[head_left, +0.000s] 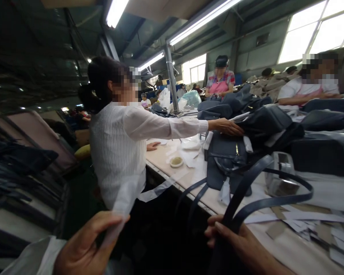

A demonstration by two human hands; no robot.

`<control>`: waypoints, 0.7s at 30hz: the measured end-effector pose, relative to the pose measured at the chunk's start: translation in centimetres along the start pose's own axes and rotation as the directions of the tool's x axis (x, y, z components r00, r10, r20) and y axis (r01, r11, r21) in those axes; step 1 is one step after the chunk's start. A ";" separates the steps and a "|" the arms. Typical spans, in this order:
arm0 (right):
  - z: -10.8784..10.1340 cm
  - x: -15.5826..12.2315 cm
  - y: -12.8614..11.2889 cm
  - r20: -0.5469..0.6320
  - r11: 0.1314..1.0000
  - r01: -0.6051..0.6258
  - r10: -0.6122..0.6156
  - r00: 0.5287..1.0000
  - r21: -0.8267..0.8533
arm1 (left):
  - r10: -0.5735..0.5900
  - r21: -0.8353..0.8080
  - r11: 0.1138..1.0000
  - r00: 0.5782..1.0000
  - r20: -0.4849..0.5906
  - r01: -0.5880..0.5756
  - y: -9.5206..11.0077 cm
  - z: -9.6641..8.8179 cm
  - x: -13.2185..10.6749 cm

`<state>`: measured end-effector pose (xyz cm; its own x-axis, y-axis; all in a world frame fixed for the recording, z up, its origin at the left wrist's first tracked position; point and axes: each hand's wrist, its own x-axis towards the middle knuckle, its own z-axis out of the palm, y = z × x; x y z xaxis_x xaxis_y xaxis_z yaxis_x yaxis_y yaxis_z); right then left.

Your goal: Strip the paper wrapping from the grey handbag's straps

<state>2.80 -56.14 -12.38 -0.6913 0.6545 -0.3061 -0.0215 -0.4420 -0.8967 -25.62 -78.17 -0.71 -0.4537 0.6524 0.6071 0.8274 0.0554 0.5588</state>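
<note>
My left hand (88,238) is closed, pinching a strip of thin white paper (126,196) between thumb and fingers. The strip stands up from the fingertips, apart from the table. At the lower right, my right hand (232,236) grips a dark navy strap (243,187) that loops up and over to the right. Whatever hangs below that hand is too dark to make out. On the table ahead lies a dark navy bag (225,162) with a gold zipper, its straps drooping over the edge. A second loose white strip (157,191) hangs near the table's edge.
A co-worker in a white top (117,152) stands close ahead, one arm reaching across to the bags (266,120). On the table (157,156) are a tape roll (176,162), a shiny metal box (281,173) and scattered paper scraps (318,229). Other people sit beyond.
</note>
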 end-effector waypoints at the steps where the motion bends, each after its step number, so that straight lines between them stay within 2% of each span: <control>1: 0.0 -0.3 -0.3 -0.010 1.000 -0.006 0.005 1.000 -0.010 | 0.017 -0.036 0.999 0.996 0.093 -0.014 0.7 1.1 0.2; 2: 0.1 -0.6 -0.6 -0.020 1.000 -0.015 0.015 1.000 -0.018 | 0.012 -0.087 0.996 0.978 0.209 0.006 1.4 2.2 0.3; 4: 0.0 -1.1 -1.4 -0.035 0.999 -0.040 0.039 0.999 -0.022 | -0.028 -0.138 0.986 0.912 0.410 0.093 2.6 4.6 0.6; 5: -0.1 -1.3 -1.8 -0.037 0.999 -0.046 0.046 0.998 -0.016 | -0.052 -0.133 0.983 0.889 0.455 0.125 3.1 5.7 0.7; 7: -0.3 -1.4 -2.4 -0.028 0.999 -0.046 0.046 0.999 0.008 | -0.087 -0.143 0.974 0.876 0.474 0.174 3.8 7.8 0.7; 9: -0.3 -1.4 -2.9 -0.014 0.999 -0.033 0.033 0.999 0.042 | -0.112 -0.232 0.935 0.845 0.522 0.267 4.2 9.4 0.3; 10: -0.3 -1.4 -3.1 -0.010 0.998 -0.022 0.023 1.000 0.062 | -0.136 -0.281 0.893 0.805 0.578 0.352 4.4 10.2 0.1; 12: -0.4 -1.3 -3.8 -0.002 0.997 -0.004 0.004 1.000 0.083 | -0.195 -0.324 0.775 0.694 0.693 0.542 4.7 11.6 -0.6; 14: -0.6 -1.2 -4.6 0.002 1.000 0.018 -0.018 1.000 0.015 | -0.250 -0.325 0.666 0.611 0.751 0.672 4.9 12.8 -1.4; 17: -1.3 -1.1 -6.0 -0.013 0.968 0.070 -0.075 0.997 -0.240 | -0.318 -0.325 0.581 0.576 0.753 0.746 4.9 14.5 -2.5; 19: -1.7 -1.1 -6.7 -0.022 0.920 0.113 -0.130 0.991 -0.374 | -0.354 -0.297 0.599 0.579 0.734 0.743 4.9 15.3 -3.0; 21: -1.9 -1.1 -7.0 -0.005 0.884 0.135 -0.153 0.988 -0.447 | -0.368 -0.263 0.656 0.604 0.707 0.708 5.0 15.8 -3.3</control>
<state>5.10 -52.61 -6.37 -0.6763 0.7176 -0.1664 0.2104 -0.0284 -0.9772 -14.74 -68.07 -8.82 -0.3451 0.9078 -0.2384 0.1345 0.2992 0.9447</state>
